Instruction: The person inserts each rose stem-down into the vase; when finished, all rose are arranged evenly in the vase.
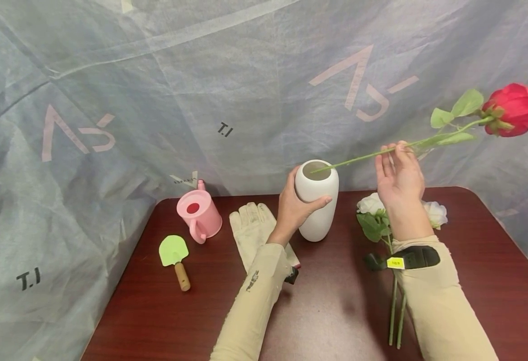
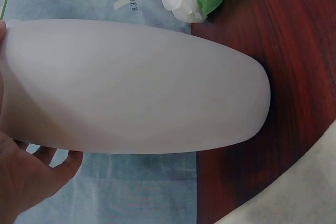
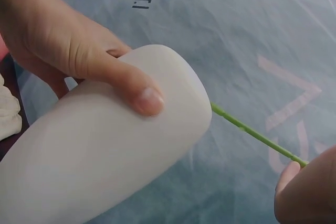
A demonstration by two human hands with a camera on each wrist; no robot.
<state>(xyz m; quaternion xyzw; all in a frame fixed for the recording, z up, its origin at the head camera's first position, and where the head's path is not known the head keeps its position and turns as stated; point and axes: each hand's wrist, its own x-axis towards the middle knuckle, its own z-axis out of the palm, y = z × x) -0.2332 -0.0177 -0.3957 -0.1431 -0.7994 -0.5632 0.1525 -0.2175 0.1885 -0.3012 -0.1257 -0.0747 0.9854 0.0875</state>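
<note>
A white vase (image 1: 318,215) stands on the table, and my left hand (image 1: 291,210) grips it near the top, thumb across the front. My right hand (image 1: 401,178) pinches the green stem (image 1: 363,157) of a red rose (image 1: 516,110) partway along. The rose slants far to the right, its bloom higher than the vase. Its bare stem end reaches just into the vase mouth (image 1: 316,168). In the right wrist view the stem (image 3: 257,137) runs from the vase rim to my right fingertips.
Under my right forearm lie white roses (image 1: 370,203) with long stems. To the left are a beige work glove (image 1: 250,228), a pink watering can (image 1: 203,213) and a green trowel (image 1: 174,250) with a wooden handle. A grey cloth (image 1: 228,90) hangs behind the table (image 1: 327,311).
</note>
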